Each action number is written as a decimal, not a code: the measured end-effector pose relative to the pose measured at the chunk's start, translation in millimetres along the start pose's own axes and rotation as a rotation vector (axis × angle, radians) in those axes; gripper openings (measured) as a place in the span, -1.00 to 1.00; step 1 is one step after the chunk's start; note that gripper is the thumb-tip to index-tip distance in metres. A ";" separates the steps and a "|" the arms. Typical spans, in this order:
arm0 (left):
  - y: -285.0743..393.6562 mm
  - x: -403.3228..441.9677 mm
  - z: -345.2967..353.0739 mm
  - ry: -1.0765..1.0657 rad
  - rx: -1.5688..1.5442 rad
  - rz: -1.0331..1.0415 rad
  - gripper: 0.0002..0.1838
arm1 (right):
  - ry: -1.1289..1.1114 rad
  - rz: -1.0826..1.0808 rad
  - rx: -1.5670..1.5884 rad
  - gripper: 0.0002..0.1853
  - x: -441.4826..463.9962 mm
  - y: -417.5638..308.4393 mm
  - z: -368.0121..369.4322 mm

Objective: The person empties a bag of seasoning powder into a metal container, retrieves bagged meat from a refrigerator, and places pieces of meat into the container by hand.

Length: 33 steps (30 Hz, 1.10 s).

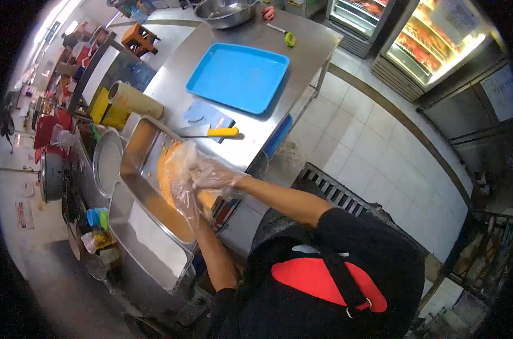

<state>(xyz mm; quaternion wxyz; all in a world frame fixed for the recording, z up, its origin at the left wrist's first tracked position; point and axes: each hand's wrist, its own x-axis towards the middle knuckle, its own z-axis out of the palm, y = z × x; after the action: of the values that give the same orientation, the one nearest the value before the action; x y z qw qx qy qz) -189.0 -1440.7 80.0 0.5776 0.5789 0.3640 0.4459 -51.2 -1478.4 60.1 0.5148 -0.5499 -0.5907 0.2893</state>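
Both of my hands wear clear, loose plastic gloves and meet over a deep metal pan [133, 148]. An orange, crumbly mass [165, 169] lies in that pan, under and beside the gloves. My left hand [184, 189] reaches in from below and touches the mass. My right hand [211, 174] comes from the right and is against the left one. Crumpled plastic and glare hide the fingers of both. Just beyond the pan, a knife with a yellow handle [222, 131] rests by a blue-grey board [202, 113].
A second metal pan [118, 210] with white powder adjoins the first. Farther along the steel table [183, 51] are a blue tray [239, 76], a metal bowl [219, 14] and a green-headed tool [290, 39]. A wrap roll [133, 99] lies left; a black grate [347, 195] is at right.
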 end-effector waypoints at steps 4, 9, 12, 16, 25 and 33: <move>-43.0 -11.3 42.8 -0.311 0.481 0.206 -0.43 | 0.254 -0.008 0.258 -0.09 -65.5 -13.1 -93.4; -123.7 -49.8 169.8 -0.787 -0.244 -0.460 -0.40 | 0.241 0.249 -0.058 0.16 -160.8 32.7 -201.6; -100.3 -62.0 276.6 -1.118 0.419 -0.394 -0.44 | 0.318 0.375 0.180 -0.04 -228.0 92.4 -242.1; -166.0 -100.6 369.9 -0.839 0.627 -0.375 -0.39 | 0.384 0.574 -0.072 -0.27 -306.3 248.4 -283.4; -433.3 -98.9 343.8 -0.482 0.573 -0.931 -0.37 | 0.432 1.107 0.102 -0.45 -364.4 512.3 -270.0; -689.7 -127.6 333.1 -0.328 0.637 -0.824 -0.38 | 0.210 0.851 -0.127 -0.70 -452.7 691.7 -193.9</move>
<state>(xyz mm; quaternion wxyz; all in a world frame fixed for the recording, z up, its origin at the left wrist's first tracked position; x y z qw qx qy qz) 144.5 -1628.0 -595.7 0.5498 0.5965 0.5830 -0.0458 310.8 -1793.2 -640.6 0.3723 -0.8011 -0.2729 0.3809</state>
